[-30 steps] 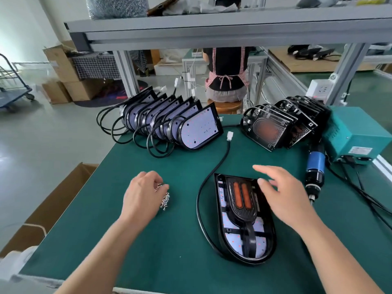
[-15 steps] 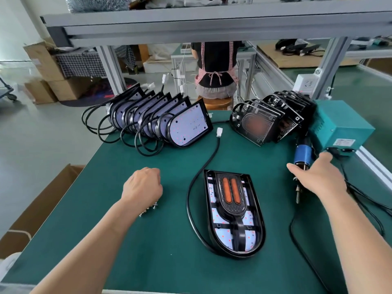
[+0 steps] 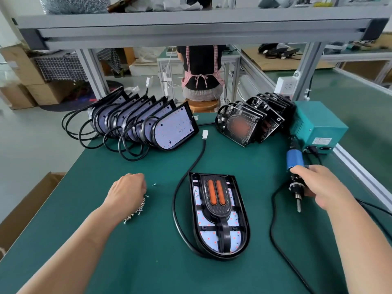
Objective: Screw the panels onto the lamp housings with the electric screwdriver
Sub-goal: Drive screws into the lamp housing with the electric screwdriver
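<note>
Right hand (image 3: 318,185) is wrapped around the electric screwdriver (image 3: 294,160), fingers curled tight on the body just below the blue collar. The tool is lifted off the mat and tilted, bit pointing down and towards the person, and its black cord (image 3: 272,221) loops across the table. Left hand (image 3: 127,192) is balled up, knuckles on top, sitting right over the little heap of screws (image 3: 137,211). The fingertips are hidden underneath, so I cannot tell whether it has any screws pinched. One stray screw (image 3: 154,184) lies just past the knuckles.

Between the two hands, flat on the green table (image 3: 148,262), is the lamp housing (image 3: 240,228), rounded end nearest the person. The black panel (image 3: 216,195) with its two orange strips is seated in it. The screwdriver is off to the housing's right, not touching it. The housing's cable (image 3: 176,209) curves round the left side and runs up to a white connector (image 3: 205,134).

Further back on the left, a row of lamp housings (image 3: 174,129) leans on edge, white boards showing, cables coiled beside them. Back right, a stack of black panels (image 3: 239,127) leans against a teal power box (image 3: 318,128). At the far left, beside the table, there is an open cardboard box (image 3: 27,206). Beyond the grey shelf frame (image 3: 191,24), a person in a checked apron (image 3: 201,71) sits facing away.
</note>
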